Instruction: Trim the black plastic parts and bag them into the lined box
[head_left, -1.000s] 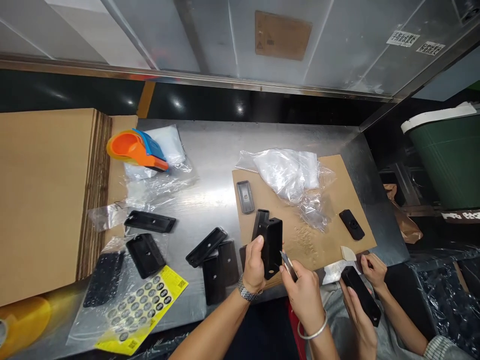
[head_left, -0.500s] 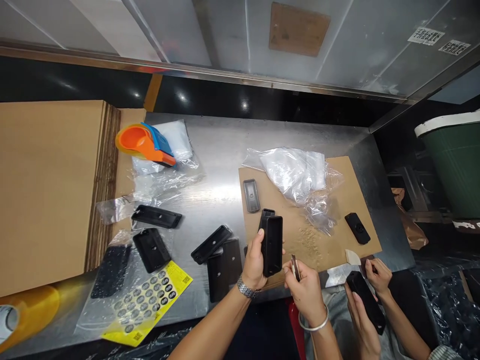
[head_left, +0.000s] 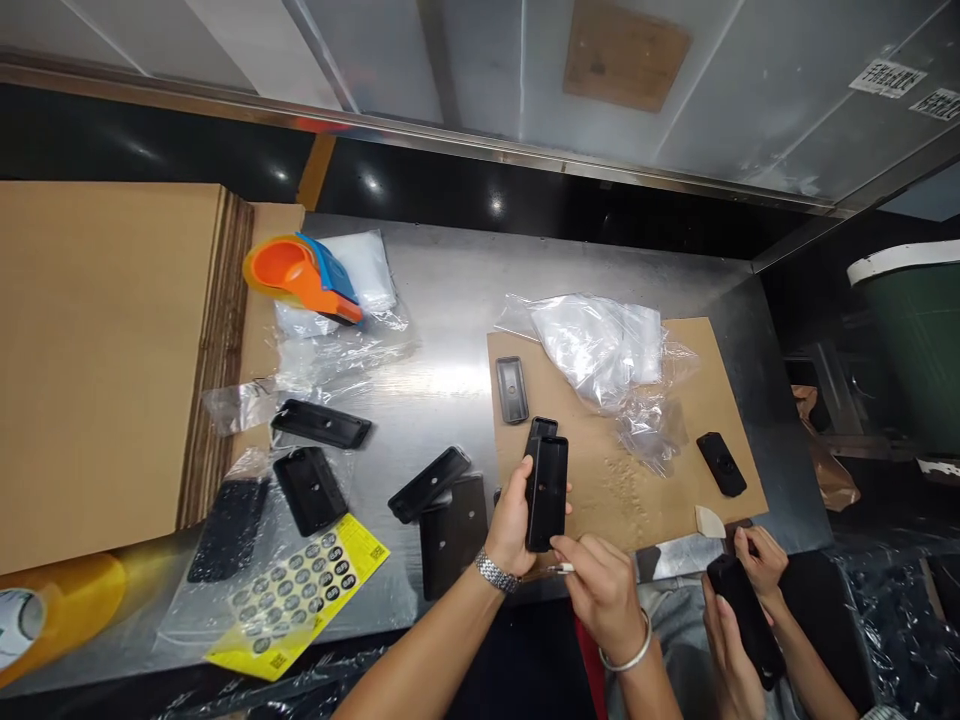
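My left hand (head_left: 511, 520), with a metal-band watch on its wrist, is wrapped round a black rectangular plastic tray-like case (head_left: 548, 495), its hollow side facing me. My right hand (head_left: 604, 585), wearing a bangle, is just below the case's lower end. Its fingers are closed round a small slim tool whose pale tip (head_left: 562, 568) points left; most of the tool is hidden. Behind the held case another black case (head_left: 543, 427) shows its top end. Left of my hands lie a tilted black case (head_left: 429, 485) and a wider black piece (head_left: 454, 540) on the metal table.
A co-worker's hands (head_left: 739, 640) hold another black case at right. Cardboard (head_left: 600, 480) carries a clear plastic bag (head_left: 592, 345), a grey case (head_left: 512, 390) and a black part (head_left: 721, 464). At left are an orange tape dispenser (head_left: 300, 275), stickers (head_left: 300, 600) and stacked cardboard (head_left: 97, 360).
My right hand has moved left and turned, bringing the slim tool close under the case's lower end. The left hand still holds the case. The whole view has shifted slightly.
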